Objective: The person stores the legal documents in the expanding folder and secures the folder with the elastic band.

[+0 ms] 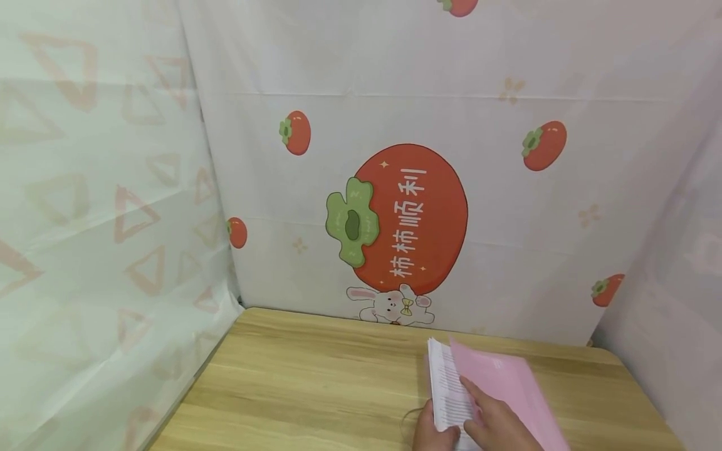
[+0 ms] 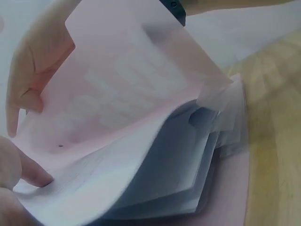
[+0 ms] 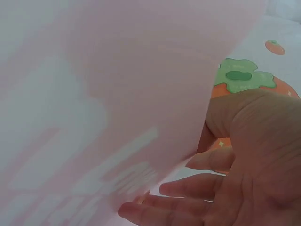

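Note:
A pink folder (image 1: 507, 382) lies at the table's front right, its cover raised, with printed white sheets (image 1: 448, 382) inside. My left hand (image 1: 435, 431) grips the lower edge of the sheets. In the left wrist view its thumb presses on the top sheet (image 2: 108, 174), which bows up over more sheets beneath. My right hand (image 1: 499, 426) holds the free edge of the pink cover (image 2: 127, 70) between thumb and fingers. In the right wrist view the cover hides the thumb's tip, and the other fingers (image 3: 183, 188) are spread beside it.
Translucent flaps (image 2: 221, 117) stick out at the folder's side. A thin dark loop (image 1: 407, 416) shows by my left hand. The wooden table (image 1: 316, 376) meets a printed cloth (image 1: 271, 188) at the back, with pale cloth at both sides. A dark band (image 2: 175, 10) circles the other arm.

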`<state>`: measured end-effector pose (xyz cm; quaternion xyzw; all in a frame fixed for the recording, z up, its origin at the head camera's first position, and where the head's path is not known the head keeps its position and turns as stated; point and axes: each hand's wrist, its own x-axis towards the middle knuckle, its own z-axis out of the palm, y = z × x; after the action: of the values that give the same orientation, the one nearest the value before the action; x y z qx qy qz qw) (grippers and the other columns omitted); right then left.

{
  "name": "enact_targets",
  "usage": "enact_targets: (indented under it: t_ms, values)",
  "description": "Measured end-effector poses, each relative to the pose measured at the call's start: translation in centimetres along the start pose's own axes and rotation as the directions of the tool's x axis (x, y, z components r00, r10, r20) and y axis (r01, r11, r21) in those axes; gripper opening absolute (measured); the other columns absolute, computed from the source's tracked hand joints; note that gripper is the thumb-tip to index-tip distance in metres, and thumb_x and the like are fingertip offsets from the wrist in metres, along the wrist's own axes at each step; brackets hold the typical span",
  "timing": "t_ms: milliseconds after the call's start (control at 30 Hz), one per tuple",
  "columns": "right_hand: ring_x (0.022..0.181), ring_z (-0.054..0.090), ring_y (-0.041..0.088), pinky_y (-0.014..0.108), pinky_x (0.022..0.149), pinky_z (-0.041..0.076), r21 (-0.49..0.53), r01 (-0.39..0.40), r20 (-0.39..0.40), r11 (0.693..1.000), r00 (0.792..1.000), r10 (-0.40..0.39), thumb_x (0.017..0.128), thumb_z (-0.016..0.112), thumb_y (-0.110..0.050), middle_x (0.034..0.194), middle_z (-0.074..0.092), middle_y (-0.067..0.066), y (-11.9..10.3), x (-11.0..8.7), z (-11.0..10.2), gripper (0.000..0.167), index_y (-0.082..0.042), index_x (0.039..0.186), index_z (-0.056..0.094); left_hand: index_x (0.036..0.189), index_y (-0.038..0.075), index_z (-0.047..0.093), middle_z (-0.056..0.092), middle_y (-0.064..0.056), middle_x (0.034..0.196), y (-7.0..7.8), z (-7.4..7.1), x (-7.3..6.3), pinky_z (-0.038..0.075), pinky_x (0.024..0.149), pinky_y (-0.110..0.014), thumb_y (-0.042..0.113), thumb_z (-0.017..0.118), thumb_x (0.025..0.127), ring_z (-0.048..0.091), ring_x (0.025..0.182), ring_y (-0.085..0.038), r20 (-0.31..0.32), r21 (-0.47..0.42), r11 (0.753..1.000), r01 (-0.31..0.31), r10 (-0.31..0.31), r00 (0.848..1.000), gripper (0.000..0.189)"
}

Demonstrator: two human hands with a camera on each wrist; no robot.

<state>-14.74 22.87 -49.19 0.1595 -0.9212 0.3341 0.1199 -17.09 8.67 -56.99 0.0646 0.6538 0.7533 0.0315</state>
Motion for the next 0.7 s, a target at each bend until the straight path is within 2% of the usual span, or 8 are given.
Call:
enact_targets:
  t_ms: [67,200,300,400,567,700]
  values:
    - [0.053,0.028,-0.001,0.024,0.046,0.033,-0.002,0.006,-0.007,1.000,1.000,-0.006,0.070,0.071,0.002,0.065,0.031,-0.014,0.0,0.0,0.1,0.071,0.018,0.136,0.050,0.121,-0.004,0.063,0.069,0.001,0.095,-0.1,0.2,-0.1,0.055,0.074,-0.028,-0.009,0.068,0.069,0.065,0.080,-0.012,-0.022,0.005,1.000,-0.012,0.012,1.000,0.052]
    - [0.051,0.029,-0.001,0.022,0.044,0.033,0.009,-0.008,0.012,1.000,1.000,0.008,0.070,0.071,0.003,0.066,0.033,-0.013,-0.1,0.1,0.1,0.072,0.020,0.137,0.049,0.117,-0.006,0.063,0.068,0.001,0.095,-0.5,1.0,-0.3,0.055,0.073,-0.027,-0.012,0.065,0.068,0.065,0.079,-0.012,-0.045,-0.056,0.998,-0.034,0.032,0.999,0.050]
    - [0.051,0.030,0.000,0.023,0.044,0.034,0.022,-0.040,0.029,0.999,0.999,0.039,0.071,0.072,0.003,0.066,0.035,-0.010,-0.3,0.2,0.0,0.073,0.021,0.138,0.047,0.120,-0.007,0.061,0.070,-0.001,0.100,-0.8,1.6,-0.3,0.056,0.077,-0.026,-0.014,0.064,0.069,0.066,0.085,-0.010,-0.021,-0.127,0.990,-0.059,0.057,0.998,0.051]
    - [0.050,0.032,0.001,0.023,0.044,0.035,0.041,-0.069,0.040,0.997,0.997,0.067,0.072,0.071,0.003,0.065,0.036,-0.009,-0.4,0.3,-0.1,0.074,0.021,0.139,0.045,0.124,-0.009,0.059,0.070,-0.003,0.106,-1.2,1.9,-0.3,0.056,0.081,-0.026,-0.013,0.066,0.073,0.067,0.090,-0.009,0.004,-0.158,0.983,-0.095,0.096,0.995,0.051]
    - [0.049,0.033,0.001,0.024,0.042,0.036,0.075,-0.087,0.068,0.993,0.994,0.082,0.072,0.071,0.004,0.064,0.038,-0.008,-0.5,0.4,0.0,0.077,0.022,0.141,0.042,0.127,-0.007,0.059,0.071,-0.001,0.109,-1.3,2.0,0.0,0.054,0.086,-0.026,-0.009,0.070,0.077,0.066,0.095,-0.008,0.041,-0.158,0.983,-0.092,0.100,0.994,0.052]
    - [0.048,0.032,0.000,0.024,0.042,0.036,0.063,-0.084,0.070,0.994,0.994,0.080,0.072,0.070,0.004,0.062,0.038,-0.009,-0.6,0.3,0.0,0.077,0.022,0.141,0.042,0.127,-0.010,0.059,0.072,-0.005,0.110,-1.3,2.1,0.3,0.051,0.088,-0.025,-0.010,0.071,0.077,0.066,0.098,-0.010,0.067,-0.167,0.984,-0.064,0.076,0.995,0.051]
